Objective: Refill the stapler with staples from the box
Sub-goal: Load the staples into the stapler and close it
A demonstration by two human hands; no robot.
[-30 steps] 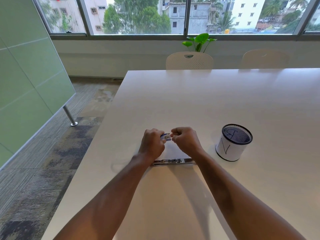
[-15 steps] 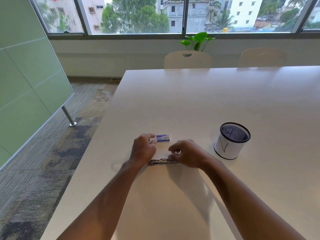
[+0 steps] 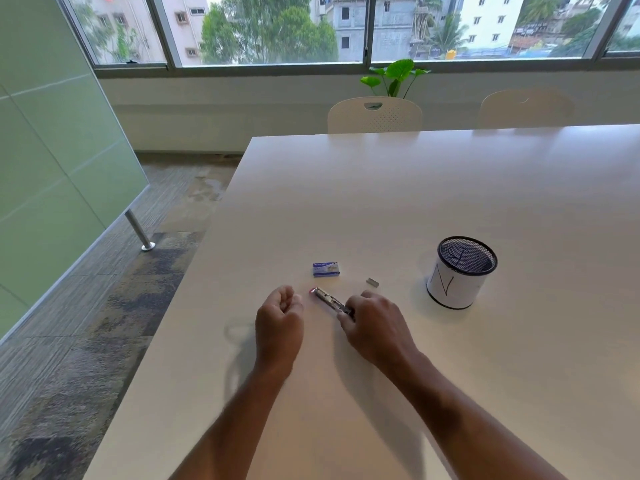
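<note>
A small metal stapler point(image 3: 329, 300) with a red tip lies slanted on the white table point(image 3: 381, 188); my right hand point(image 3: 375, 325) grips its near end. To its left, my left hand point(image 3: 280, 315) is loosely curled and holds nothing that I can see. The small blue staple box point(image 3: 326, 269) lies closed on the table just beyond the stapler, apart from both hands. A short silver strip of staples point(image 3: 372, 282) rests on the table to the right of the box, beyond my right hand.
A black mesh pen cup point(image 3: 459, 271) wrapped in white paper stands to the right. The table's left edge runs close to my left arm, with carpet below. Two white chairs point(image 3: 375, 116) and a plant point(image 3: 394, 76) are at the far side.
The staple box went from both hands down to the table. My right hand took the stapler's end and swung it diagonal. My left hand drew back from the box. A staple strip now shows.
</note>
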